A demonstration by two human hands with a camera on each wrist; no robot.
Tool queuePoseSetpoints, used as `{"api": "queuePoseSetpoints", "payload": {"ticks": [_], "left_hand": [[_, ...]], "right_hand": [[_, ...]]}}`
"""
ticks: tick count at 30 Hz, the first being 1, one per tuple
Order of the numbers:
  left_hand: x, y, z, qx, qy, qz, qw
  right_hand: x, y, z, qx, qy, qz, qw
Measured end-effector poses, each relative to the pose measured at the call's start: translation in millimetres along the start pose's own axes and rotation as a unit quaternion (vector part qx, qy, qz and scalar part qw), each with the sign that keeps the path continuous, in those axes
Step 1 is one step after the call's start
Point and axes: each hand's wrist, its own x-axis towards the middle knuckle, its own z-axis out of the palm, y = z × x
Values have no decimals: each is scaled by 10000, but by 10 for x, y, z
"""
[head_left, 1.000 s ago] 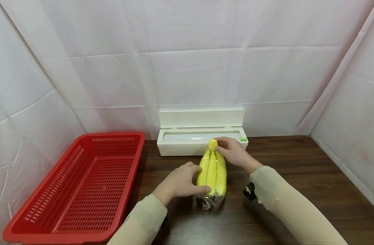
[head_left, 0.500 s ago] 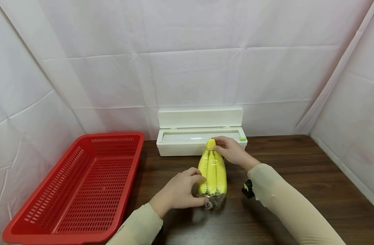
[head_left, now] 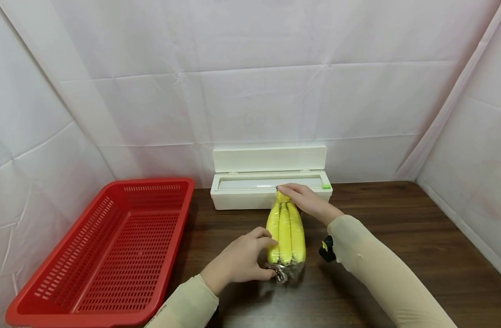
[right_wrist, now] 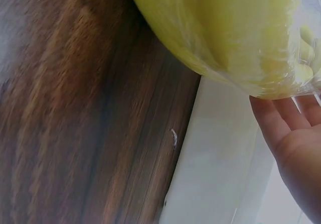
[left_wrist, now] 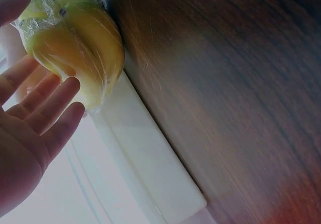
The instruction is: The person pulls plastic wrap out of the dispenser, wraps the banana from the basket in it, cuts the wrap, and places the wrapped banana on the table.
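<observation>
A bunch of yellow bananas (head_left: 286,234), wrapped in clear plastic film (head_left: 290,272), is in front of the white box, stem end away from me. Loose film bunches up at the near tips. My left hand (head_left: 243,257) is at the bunch's left side, its thumb near the crumpled film; in the left wrist view its fingers (left_wrist: 57,101) are spread and fairly straight. Over the stem end lies my right hand (head_left: 307,200), fingers extended across the top. In the right wrist view those fingers (right_wrist: 273,118) reach behind the wrapped bunch, their tips hidden.
Behind the bananas stands a long white film dispenser box (head_left: 246,199) with its lid (head_left: 271,158) raised and a green slider (head_left: 326,186) at its right end. A red perforated basket (head_left: 184,218) is on the left of the dark wooden table (head_left: 381,228). White cloth surrounds it.
My right hand has slid left and over the stem end, which it now largely covers. The left hand has moved slightly nearer me, its thumb coming down from the banana tips to the loose film.
</observation>
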Motion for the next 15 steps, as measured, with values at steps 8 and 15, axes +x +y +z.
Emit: {"api": "queuePoseSetpoints", "payload": {"ticks": [8,15], "left_hand": [[0,0,6,-129,-21,-21,9999],[1,-8,19,-119,-33,-73,9999]], "right_hand": [[45,-119,-1,556,-403,102,9976],[80,-98,5,431,-362,172,9983]]}}
